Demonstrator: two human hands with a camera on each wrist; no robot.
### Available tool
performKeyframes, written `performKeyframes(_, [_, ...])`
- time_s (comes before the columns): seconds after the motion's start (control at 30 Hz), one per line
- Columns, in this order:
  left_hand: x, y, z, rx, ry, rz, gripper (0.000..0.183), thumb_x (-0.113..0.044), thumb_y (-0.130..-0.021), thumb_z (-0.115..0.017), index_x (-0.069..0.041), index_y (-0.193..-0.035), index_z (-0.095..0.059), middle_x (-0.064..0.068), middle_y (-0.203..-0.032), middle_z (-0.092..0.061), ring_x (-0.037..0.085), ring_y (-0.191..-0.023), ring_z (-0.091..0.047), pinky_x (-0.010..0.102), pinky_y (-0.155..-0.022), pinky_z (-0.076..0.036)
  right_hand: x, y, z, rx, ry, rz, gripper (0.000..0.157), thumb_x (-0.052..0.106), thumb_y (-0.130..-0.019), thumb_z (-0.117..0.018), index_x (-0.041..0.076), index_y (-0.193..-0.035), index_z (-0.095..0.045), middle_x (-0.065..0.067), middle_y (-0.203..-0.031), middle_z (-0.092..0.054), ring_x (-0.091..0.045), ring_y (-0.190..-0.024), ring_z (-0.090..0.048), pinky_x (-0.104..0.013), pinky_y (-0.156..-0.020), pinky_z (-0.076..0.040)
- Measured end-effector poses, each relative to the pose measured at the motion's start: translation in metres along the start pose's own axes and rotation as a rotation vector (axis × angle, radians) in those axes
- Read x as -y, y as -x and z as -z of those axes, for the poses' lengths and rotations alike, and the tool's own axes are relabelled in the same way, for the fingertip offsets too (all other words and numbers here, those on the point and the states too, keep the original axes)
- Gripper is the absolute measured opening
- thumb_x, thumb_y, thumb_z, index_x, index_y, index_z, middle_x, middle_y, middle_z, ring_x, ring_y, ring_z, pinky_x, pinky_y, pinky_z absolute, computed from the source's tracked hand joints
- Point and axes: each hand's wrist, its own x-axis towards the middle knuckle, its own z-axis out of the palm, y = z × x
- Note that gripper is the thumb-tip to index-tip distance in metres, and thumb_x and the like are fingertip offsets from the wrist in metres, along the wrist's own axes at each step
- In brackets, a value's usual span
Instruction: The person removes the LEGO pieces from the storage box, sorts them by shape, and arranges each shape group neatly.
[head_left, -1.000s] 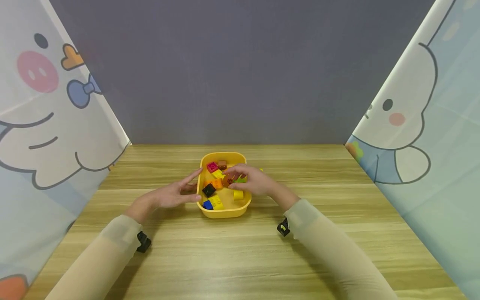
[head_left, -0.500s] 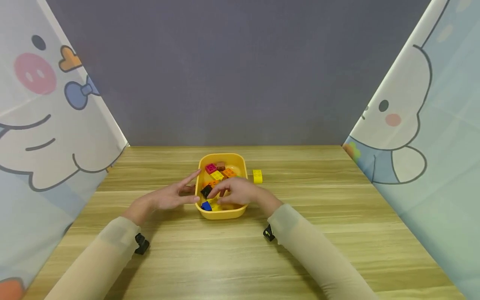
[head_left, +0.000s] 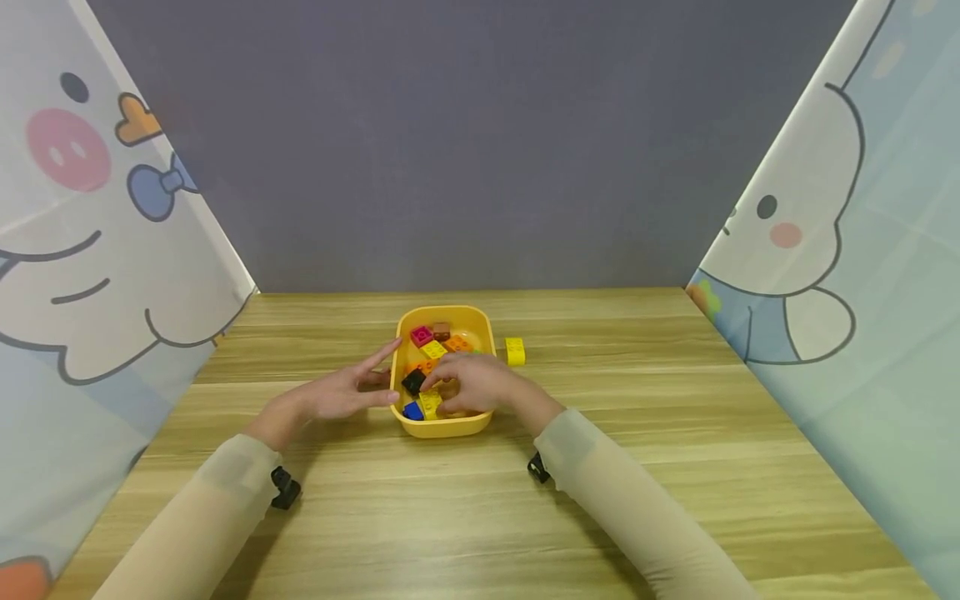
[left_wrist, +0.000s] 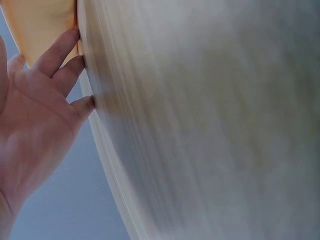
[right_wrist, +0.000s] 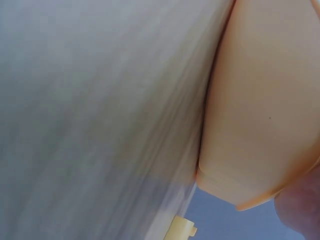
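My left hand (head_left: pixel 341 393) is at the left of a yellow plastic bin (head_left: pixel 444 429), its fingers straight and spread, with fingertips at the bin's rim. The left wrist view shows the palm and fingers (left_wrist: pixel 59 52) beside the bin's outer wall. My right hand (head_left: pixel 480 383) reaches over the right rim into the bin. Its index fingertip and thumb are at a yellow toy brick (head_left: pixel 430 403), near a black brick (head_left: pixel 413 382) and a blue brick (head_left: pixel 413 411). Whether they pinch the yellow brick is unclear. The palm hides the bin's right part.
Farther back in the bin lie a red brick (head_left: pixel 422 336), a brown brick (head_left: pixel 441 332), another yellow brick (head_left: pixel 432 350) and an orange brick (head_left: pixel 457 343). Outside, right of the bin, a yellow brick (head_left: pixel 515 351) stands on the wooden table (head_left: pixel 637 375). A grey panel (head_left: pixel 480 150) rises behind.
My right hand has moved from the bin's middle toward its near left part. The yellow brick on the table, mostly hidden before, now shows fully. My left hand has stayed at the rim.
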Motion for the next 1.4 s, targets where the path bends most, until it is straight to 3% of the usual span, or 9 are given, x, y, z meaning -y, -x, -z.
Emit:
performKeyframes(0.2, [0.0002, -0.0007, -0.0014, -0.002, -0.01, -0.014, 0.098, -0.053, -0.109, -0.065, -0.038, -0.178, 0.003, 0.033, -0.171, -0.04, 0.053, -0.159, -0.04, 0.078, -0.127, -0.029, 0.0049, -0.0009, 0.0016, 0.057, 0.109, 0.007, 0.045, 0.045, -0.099, -0.083, 0.039, -0.142, -0.072, 0.01, -0.149, -0.07, -0.02, -0.142, -0.062, -0.049, -0.123, -0.049])
performKeyframes(0.53, [0.0008, -0.0004, -0.0038, 0.005, -0.001, -0.023, 0.098, -0.05, -0.109, -0.066, -0.039, -0.177, 0.004, 0.032, -0.17, -0.041, 0.052, -0.159, -0.04, 0.077, -0.127, -0.03, 0.0048, -0.002, -0.0021, 0.066, 0.105, -0.001, 0.053, 0.042, -0.098, -0.084, 0.039, -0.148, -0.066, 0.01, -0.155, -0.065, -0.019, -0.142, -0.062, -0.048, -0.121, -0.05])
performKeyframes(0.73, [0.0019, 0.0007, -0.0034, 0.006, -0.005, -0.029, 0.099, -0.05, -0.109, -0.066, -0.038, -0.177, 0.005, 0.034, -0.17, -0.041, 0.053, -0.159, -0.041, 0.078, -0.125, -0.031, 0.0036, -0.001, -0.0025, 0.032, 0.02, -0.019, 0.061, 0.04, -0.097, -0.085, 0.037, -0.154, -0.061, 0.006, -0.146, -0.059, -0.011, -0.108, -0.065, -0.036, -0.096, -0.059])
performKeyframes(0.93, [0.0036, -0.0007, -0.0024, 0.006, 0.009, -0.031, 0.098, -0.049, -0.11, -0.065, -0.037, -0.178, 0.005, 0.034, -0.171, -0.039, 0.053, -0.16, -0.039, 0.077, -0.126, -0.032, 0.0021, -0.0002, -0.0013, -0.003, -0.138, -0.028, 0.063, 0.027, -0.095, -0.087, 0.034, -0.153, -0.063, 0.005, -0.144, -0.055, -0.006, -0.108, -0.065, -0.027, -0.091, -0.058])
performKeyframes(1.2, [0.0045, -0.0015, -0.0003, 0.006, 0.026, -0.022, 0.098, -0.051, -0.109, -0.065, -0.04, -0.177, 0.004, 0.034, -0.172, -0.037, 0.054, -0.16, -0.038, 0.078, -0.126, -0.03, 0.003, 0.0016, 0.0019, -0.018, -0.169, -0.03, 0.059, 0.027, -0.099, -0.085, 0.035, -0.154, -0.063, 0.005, -0.144, -0.066, -0.008, -0.107, -0.067, -0.032, -0.096, -0.059])
performKeyframes(1.4, [0.0033, -0.0016, 0.001, 0.011, 0.035, -0.008, 0.097, -0.053, -0.109, -0.065, -0.046, -0.176, 0.005, 0.034, -0.173, -0.035, 0.055, -0.161, -0.035, 0.08, -0.126, -0.028, 0.0018, 0.0015, 0.0033, -0.005, -0.265, -0.036, 0.055, 0.027, -0.1, -0.084, 0.038, -0.151, -0.064, 0.009, -0.116, -0.072, -0.009, -0.099, -0.07, -0.029, -0.085, -0.061])
